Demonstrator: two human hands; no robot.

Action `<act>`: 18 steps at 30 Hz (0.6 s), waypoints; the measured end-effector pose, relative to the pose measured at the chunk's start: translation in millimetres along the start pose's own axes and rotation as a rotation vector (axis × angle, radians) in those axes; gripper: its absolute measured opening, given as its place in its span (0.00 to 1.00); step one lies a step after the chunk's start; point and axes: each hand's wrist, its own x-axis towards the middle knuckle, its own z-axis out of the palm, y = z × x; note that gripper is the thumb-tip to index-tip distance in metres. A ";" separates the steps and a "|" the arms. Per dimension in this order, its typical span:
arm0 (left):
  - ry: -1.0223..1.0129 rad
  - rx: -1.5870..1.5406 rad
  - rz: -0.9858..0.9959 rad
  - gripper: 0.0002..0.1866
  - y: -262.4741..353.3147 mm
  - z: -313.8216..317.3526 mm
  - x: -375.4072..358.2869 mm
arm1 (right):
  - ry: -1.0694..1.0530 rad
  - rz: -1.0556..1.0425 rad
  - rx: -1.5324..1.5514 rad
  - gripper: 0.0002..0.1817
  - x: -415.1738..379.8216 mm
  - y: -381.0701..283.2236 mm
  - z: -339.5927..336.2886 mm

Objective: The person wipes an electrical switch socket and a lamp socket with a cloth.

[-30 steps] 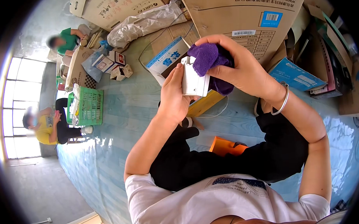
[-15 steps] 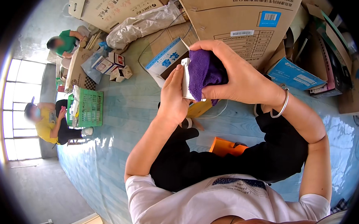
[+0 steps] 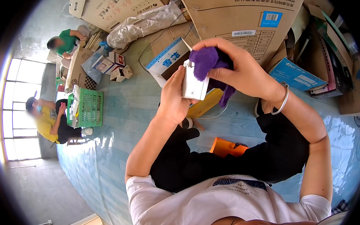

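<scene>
My left hand (image 3: 174, 95) is closed around a small white box-shaped object (image 3: 195, 85), thumb along its side; I cannot make out its exact kind. A purple cloth (image 3: 206, 63) is bunched in my right hand (image 3: 242, 70), fingers and thumb closed round it. The cloth lies against the upper part of the white object, and one end hangs down beside it. A bracelet circles my right wrist. Below my hands is a yellow object (image 3: 205, 104), partly hidden. An orange object (image 3: 228, 147) rests on the floor between my legs.
Large cardboard boxes (image 3: 240, 15) stand ahead. A white-and-blue box (image 3: 164, 62) is behind my left hand; a blue box (image 3: 297, 77) is at right. Left are a green basket (image 3: 93, 107) and two seated people, one in yellow (image 3: 47, 124), one in green (image 3: 69, 41).
The cloth in my right hand has moved up and right over the white object, baring more of its lower face. My left hand has hardly moved.
</scene>
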 end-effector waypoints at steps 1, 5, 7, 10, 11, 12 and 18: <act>-0.030 -0.008 -0.014 0.15 0.7 -1.0 -0.5 | 0.011 0.008 0.042 0.27 1.3 5.0 -1.0; 0.011 0.006 -0.028 0.15 0.2 0.4 -1.1 | 0.005 -0.102 -0.146 0.34 -5.5 0.4 3.5; -0.087 0.004 0.017 0.17 -2.9 -4.2 2.3 | -0.022 -0.081 -0.136 0.37 -5.4 -1.1 5.3; -0.027 0.019 -0.030 0.16 0.4 -2.1 -1.3 | 0.002 -0.020 0.076 0.27 -0.8 6.1 2.6; -0.046 -0.002 -0.022 0.16 -0.6 -3.2 -0.2 | 0.036 -0.007 0.126 0.21 0.5 5.6 2.1; -0.046 -0.001 -0.021 0.16 -1.3 -4.3 0.6 | 0.036 -0.008 0.126 0.21 0.9 6.0 1.7; -0.038 0.010 0.015 0.15 -2.7 -1.1 1.9 | 0.070 -0.177 -0.166 0.26 -5.3 1.1 8.0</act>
